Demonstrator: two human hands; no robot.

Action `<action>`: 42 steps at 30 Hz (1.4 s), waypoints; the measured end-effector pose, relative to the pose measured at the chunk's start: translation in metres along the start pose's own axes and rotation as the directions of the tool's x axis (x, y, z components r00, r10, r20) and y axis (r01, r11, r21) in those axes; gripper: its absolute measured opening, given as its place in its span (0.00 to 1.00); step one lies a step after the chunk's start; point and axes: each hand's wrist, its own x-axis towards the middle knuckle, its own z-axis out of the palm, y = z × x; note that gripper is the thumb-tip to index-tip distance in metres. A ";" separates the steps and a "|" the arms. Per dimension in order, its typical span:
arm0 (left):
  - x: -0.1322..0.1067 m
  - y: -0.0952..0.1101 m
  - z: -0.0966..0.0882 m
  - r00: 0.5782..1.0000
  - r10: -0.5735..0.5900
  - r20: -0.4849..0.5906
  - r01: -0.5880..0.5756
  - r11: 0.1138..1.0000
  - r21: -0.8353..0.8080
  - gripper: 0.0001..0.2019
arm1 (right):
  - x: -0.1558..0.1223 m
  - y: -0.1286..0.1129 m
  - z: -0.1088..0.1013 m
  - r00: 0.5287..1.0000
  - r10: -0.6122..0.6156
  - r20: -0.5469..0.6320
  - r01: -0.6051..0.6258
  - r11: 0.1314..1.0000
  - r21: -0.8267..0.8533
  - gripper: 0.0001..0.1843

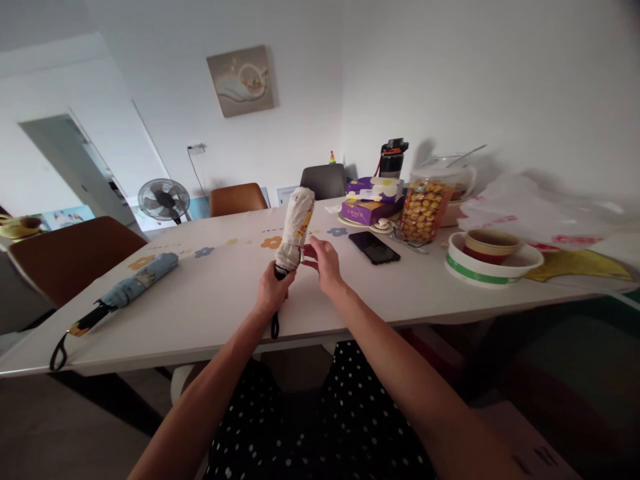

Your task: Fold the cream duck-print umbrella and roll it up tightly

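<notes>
A folded white umbrella (pixel 297 223) with a yellow print stands nearly upright above the table, leaning a little to the right. My left hand (pixel 273 290) is wrapped round its black handle, and a black wrist loop hangs below. At the umbrella's right side is my right hand (pixel 325 263), fingers apart and the fingertips at the lower fabric; whether they touch it I cannot tell. A second folded umbrella (pixel 143 280), light blue with a black handle and loop, lies on the left part of the white table (pixel 210 307).
Right of my hands lies a black phone (pixel 374 247). Beyond it are purple tissue boxes (pixel 370 212), a jar of round snacks (pixel 425 210), a black bottle (pixel 393 159), a white bowl holding a cup (pixel 487 270) and a plastic bag (pixel 540 210). Chairs (pixel 237 199) and a fan (pixel 164 200) stand behind.
</notes>
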 end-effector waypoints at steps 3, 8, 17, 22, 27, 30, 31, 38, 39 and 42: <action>0.003 -0.005 0.001 0.996 0.034 -0.083 -0.018 0.984 0.177 0.14 | -0.001 0.001 -0.001 1.000 -0.004 0.027 0.004 1.000 -0.011 0.19; 0.003 -0.006 0.004 0.994 0.064 -0.085 -0.028 0.928 0.372 0.19 | -0.004 0.000 -0.001 1.000 0.001 0.004 -0.001 1.000 -0.012 0.16; 0.001 -0.003 0.004 0.994 0.036 -0.104 0.002 0.937 0.348 0.21 | -0.001 0.003 -0.003 1.000 -0.014 -0.020 0.014 1.000 0.020 0.10; 0.001 -0.002 0.003 0.996 0.032 -0.081 0.002 0.922 0.388 0.22 | 0.001 0.005 -0.003 0.999 -0.008 -0.051 0.009 1.000 0.022 0.09; -0.001 -0.002 0.003 0.996 0.029 -0.088 0.002 0.943 0.332 0.20 | 0.000 0.004 -0.003 0.998 0.019 -0.064 -0.014 0.997 0.075 0.09; -0.002 -0.002 0.003 0.995 0.009 -0.096 0.016 0.966 0.259 0.20 | -0.001 0.002 -0.002 0.998 0.036 -0.056 -0.029 0.993 0.117 0.08; -0.002 -0.002 0.003 0.996 -0.001 -0.093 0.023 0.971 0.237 0.20 | -0.001 0.001 -0.001 0.998 0.036 -0.050 -0.030 0.992 0.123 0.08; -0.001 -0.003 0.002 0.995 -0.014 -0.099 0.026 0.993 0.119 0.18 | 0.000 0.002 -0.002 0.998 0.038 -0.059 -0.031 0.993 0.114 0.08; -0.001 -0.003 0.002 0.995 -0.013 -0.097 0.021 0.996 0.085 0.18 | 0.000 0.003 -0.002 0.998 0.035 -0.061 -0.028 0.993 0.116 0.08; -0.001 -0.003 0.001 0.997 -0.021 -0.070 0.023 0.999 0.036 0.16 | 0.002 0.005 -0.001 0.997 0.037 -0.061 -0.029 0.992 0.119 0.07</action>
